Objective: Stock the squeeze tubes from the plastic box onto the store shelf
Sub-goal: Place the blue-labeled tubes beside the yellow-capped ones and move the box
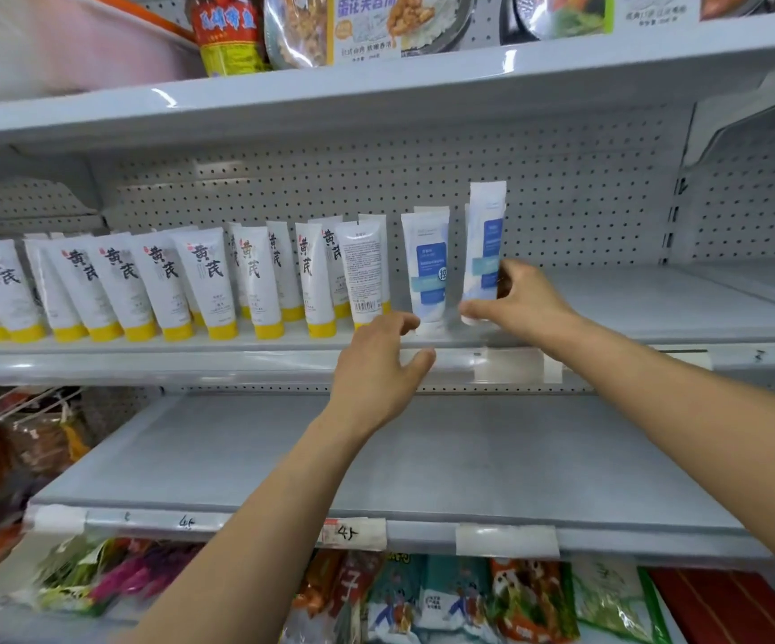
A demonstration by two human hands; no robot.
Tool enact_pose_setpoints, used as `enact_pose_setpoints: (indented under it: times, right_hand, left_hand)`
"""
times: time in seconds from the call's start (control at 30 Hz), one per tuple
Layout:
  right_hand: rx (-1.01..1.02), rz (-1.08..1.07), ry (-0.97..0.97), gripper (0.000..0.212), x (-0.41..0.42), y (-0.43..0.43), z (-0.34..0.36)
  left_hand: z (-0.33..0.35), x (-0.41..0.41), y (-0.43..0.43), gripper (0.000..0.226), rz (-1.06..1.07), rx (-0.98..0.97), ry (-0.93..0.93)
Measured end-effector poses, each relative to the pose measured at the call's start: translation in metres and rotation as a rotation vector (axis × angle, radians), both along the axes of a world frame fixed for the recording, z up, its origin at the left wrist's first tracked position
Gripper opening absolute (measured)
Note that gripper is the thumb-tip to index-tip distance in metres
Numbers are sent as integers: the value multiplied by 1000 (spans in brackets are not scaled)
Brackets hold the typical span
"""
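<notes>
At 9 o'clock the white yellow-capped tubes (209,281) each carry 黄芪 in black. The blue-labelled tube (427,267) shows 控 in a round mark; the taller tube (486,234) at its 3 o'clock has print too small to read. At 6 o'clock a paper tag (353,533) on the shelf rail (422,535) bears a handwritten 4.

Only the person's two arms show, and both are uncovered. Bare skin runs from the left hand (378,369), in front of the shelf rail (236,360), down the left forearm (255,527) to the bottom of the picture. It also runs from the right hand (520,299), just above that rail, along the right forearm (683,411) to the right edge. Wrists and fingers are bare. What is worn higher up is out of view.
</notes>
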State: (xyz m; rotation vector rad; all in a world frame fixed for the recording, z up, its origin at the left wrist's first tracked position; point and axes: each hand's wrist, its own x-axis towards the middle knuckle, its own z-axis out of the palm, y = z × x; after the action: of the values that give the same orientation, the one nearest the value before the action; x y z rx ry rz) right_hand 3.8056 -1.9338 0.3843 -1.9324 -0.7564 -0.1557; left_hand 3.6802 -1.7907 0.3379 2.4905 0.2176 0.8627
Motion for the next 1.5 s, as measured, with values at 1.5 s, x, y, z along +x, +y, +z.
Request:
enact_pose_setpoints:
  times: [1.5]
  right_hand:
    - [-450, 488, -509, 20, -102, 103, -123]
  left_hand:
    - [-122, -131, 68, 26, 465, -51, 135]
